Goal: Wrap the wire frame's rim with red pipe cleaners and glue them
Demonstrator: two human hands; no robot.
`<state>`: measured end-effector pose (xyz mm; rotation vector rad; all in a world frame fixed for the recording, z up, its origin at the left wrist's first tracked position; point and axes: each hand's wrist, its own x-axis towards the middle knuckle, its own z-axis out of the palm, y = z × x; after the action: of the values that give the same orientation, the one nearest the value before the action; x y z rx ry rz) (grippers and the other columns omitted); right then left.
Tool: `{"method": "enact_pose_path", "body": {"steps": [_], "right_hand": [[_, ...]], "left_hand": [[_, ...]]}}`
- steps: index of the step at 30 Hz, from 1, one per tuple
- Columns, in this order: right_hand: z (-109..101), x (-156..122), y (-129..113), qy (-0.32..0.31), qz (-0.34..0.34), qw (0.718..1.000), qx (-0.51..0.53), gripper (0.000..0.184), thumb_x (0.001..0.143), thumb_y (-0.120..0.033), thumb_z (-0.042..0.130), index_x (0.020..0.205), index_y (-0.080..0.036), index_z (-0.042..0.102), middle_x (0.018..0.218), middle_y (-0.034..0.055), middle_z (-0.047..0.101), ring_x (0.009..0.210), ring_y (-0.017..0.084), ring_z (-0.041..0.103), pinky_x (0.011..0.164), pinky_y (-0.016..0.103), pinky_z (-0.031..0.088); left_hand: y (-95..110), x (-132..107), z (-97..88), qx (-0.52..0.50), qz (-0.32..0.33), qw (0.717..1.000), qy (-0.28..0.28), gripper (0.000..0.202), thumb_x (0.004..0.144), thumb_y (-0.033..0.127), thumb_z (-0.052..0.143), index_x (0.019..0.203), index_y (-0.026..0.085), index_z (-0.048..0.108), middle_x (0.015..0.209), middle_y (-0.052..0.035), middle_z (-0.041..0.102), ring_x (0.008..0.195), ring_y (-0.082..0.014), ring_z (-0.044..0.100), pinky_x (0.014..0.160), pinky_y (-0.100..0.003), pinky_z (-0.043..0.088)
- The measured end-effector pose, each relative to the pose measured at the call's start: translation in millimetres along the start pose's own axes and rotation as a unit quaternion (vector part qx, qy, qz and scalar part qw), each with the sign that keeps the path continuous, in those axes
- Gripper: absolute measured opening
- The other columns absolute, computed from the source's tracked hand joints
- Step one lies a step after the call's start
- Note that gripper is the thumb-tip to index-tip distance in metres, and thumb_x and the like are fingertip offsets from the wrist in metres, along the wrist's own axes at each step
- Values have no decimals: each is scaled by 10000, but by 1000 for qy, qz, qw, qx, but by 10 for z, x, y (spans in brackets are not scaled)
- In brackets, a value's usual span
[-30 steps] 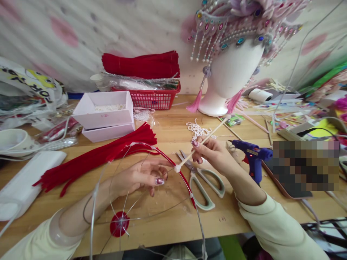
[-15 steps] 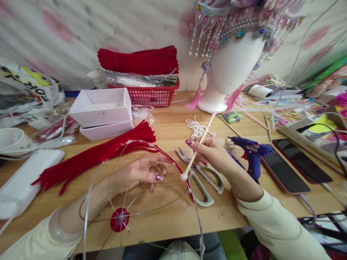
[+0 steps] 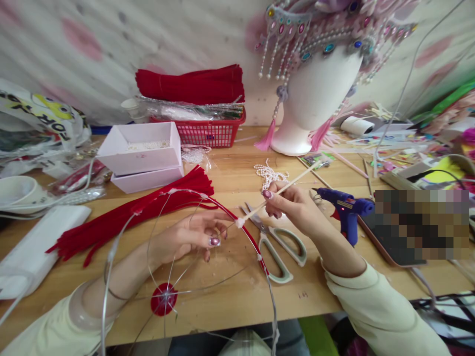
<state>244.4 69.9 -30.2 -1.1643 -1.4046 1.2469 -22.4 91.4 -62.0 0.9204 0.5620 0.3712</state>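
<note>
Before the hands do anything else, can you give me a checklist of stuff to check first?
1. Stick held in the right hand: ok.
2. Stick's white tip lined up with the red wire: ok; touching, cannot tell.
3. Left hand gripping a wire: cannot tell.
4. Scissors closed: not ok, blades slightly apart.
5. Glue gun hot: cannot tell.

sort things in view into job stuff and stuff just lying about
Probably job stuff:
- wire frame
- pale stick in right hand
- perhaps nearer red strips
- perhaps glue gun

Apparently lying about:
- scissors
- pearl string
- white boxes
- red basket
</note>
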Motion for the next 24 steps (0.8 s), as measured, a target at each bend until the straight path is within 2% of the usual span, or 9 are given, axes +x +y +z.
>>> {"method": "enact_pose_path", "body": {"steps": [10,17,24], "right_hand": [[-11,11,68,-30,4,997,71,354,777,-508,823,718,-193,672,596,-9,651,567,131,578,595,283,451],[48,18,52,-17,29,990,138,365,667,-488,906,713,-212,673,627,-12,656,596,141,609,623,293,507],[47,13,55,-28,33,987,154,327,704,-447,897,752,-223,664,643,-19,640,634,144,619,672,301,526]], "left_hand": [[32,-9,16,-19,4,1000,0,433,669,186,801,1098,222,757,926,-42,638,712,-115,547,515,-173,534],[14,-4,8,-20,-2,1000,0,428,673,192,794,1099,221,753,932,-41,624,724,-117,545,522,-175,526],[13,-5,-11,-24,-4,1000,1,478,673,205,807,1145,223,734,940,-39,617,745,-122,538,532,-186,518]]}}
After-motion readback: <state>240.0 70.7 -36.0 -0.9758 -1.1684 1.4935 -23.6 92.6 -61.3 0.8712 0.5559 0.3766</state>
